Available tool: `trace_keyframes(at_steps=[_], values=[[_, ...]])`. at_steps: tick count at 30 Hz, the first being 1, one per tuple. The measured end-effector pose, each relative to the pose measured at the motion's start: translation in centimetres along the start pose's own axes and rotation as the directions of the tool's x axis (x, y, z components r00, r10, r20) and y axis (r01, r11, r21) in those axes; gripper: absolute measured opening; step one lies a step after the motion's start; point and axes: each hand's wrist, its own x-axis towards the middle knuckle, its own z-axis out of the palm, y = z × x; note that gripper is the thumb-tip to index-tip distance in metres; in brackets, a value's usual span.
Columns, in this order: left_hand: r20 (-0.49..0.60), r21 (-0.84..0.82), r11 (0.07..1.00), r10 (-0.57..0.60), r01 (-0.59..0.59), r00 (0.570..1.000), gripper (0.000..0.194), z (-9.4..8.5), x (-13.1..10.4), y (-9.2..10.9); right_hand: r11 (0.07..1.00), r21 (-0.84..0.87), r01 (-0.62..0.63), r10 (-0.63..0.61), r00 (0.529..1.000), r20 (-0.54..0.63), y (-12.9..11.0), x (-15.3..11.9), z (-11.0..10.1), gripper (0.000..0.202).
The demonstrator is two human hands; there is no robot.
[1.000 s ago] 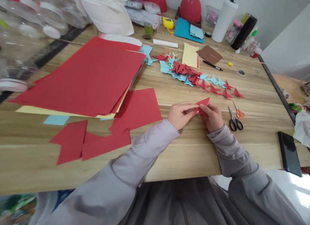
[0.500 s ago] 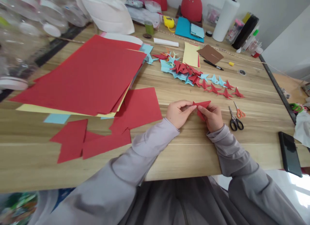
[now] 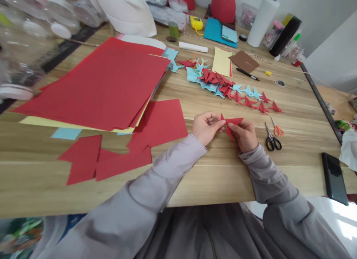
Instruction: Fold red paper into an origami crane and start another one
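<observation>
Left hand [image 3: 205,128]: fingers pinched on left part of folded red paper [image 3: 234,121]. Right hand [image 3: 247,135]: fingers clamped on same paper, thumb on near face. Paper sits between both sets of fingers, pointed ends sticking out, over tabletop [image 3: 212,181]. Near, right of right fingers: black-handled scissors [image 3: 270,138], orange scissors [image 3: 276,127] just beside. Beyond fingers: folded red and blue paper shapes [image 3: 249,102], some heaped. Left of left fingers: loose red pieces [image 3: 167,119], then large red sheets [image 3: 108,86]. Far right of fingers: black phone [image 3: 334,178].
</observation>
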Motion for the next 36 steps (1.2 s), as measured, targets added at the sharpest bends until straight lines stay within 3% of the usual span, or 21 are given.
trace_keyframes(at_steps=[8,15,21,36], values=[[0.005,-0.003,1.0,0.009,-0.009,1.0,0.028,-0.02,-0.04,-0.01,0.994,-0.102,0.033,-0.028,0.998,0.054,-0.39,-0.18,0.23,0.026],[-0.002,0.002,1.0,0.026,-0.026,1.0,0.028,-0.04,0.04,-0.24,0.994,-0.091,0.057,-0.056,0.998,0.02,-0.09,-0.02,0.02,0.025],[-0.005,0.025,0.999,0.04,-0.04,0.999,0.029,-0.03,0.09,-0.26,0.995,-0.082,0.052,-0.046,0.996,0.072,-0.4,-0.09,0.21,0.023],[-0.015,0.03,0.999,0.012,-0.012,1.0,0.022,0.0,0.08,-0.23,0.987,-0.148,0.068,-0.058,0.996,0.067,0.03,-0.04,0.02,0.026]])
